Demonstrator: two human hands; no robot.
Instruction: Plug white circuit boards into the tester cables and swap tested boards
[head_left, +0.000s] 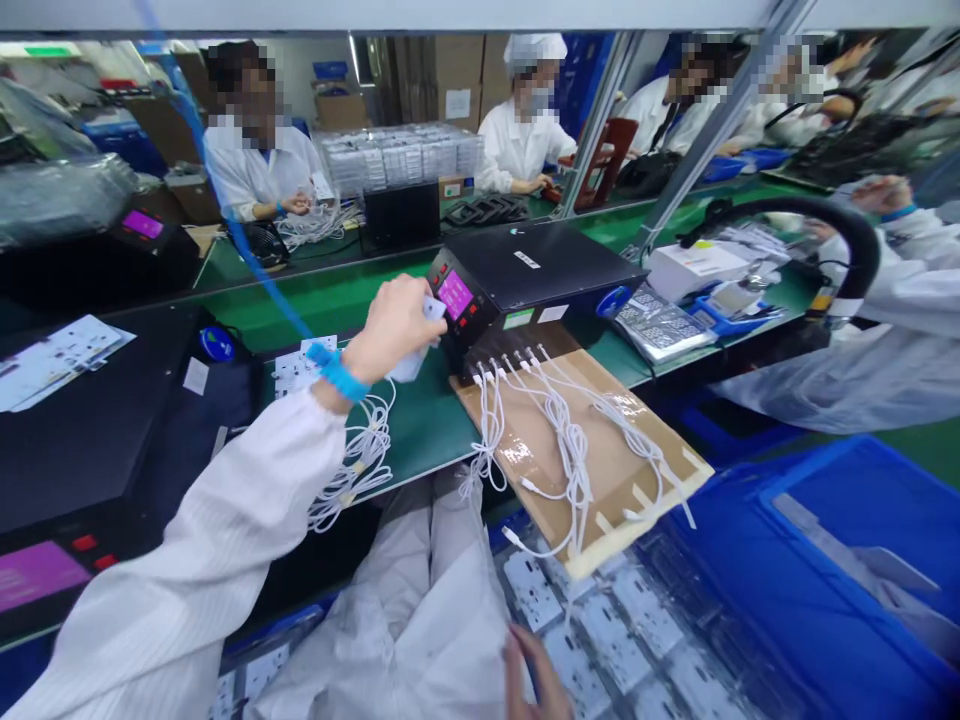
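Fingers [417,312] of left hand [388,330] wrapped round white piece [410,364], just beside black tester [532,272].

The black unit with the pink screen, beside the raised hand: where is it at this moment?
In the head view, the black unit stands on the green bench, just right of the left hand and behind the brown board with white cables.

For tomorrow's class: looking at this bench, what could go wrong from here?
The left hand holds a small white part right beside the red buttons of the black bench unit, so a slip might press one. The white cables plugged into that unit lie on a cardboard sheet that appears to overhang the green bench mat, so a tug could drag them off. The blue wrist-strap cord might also snag.
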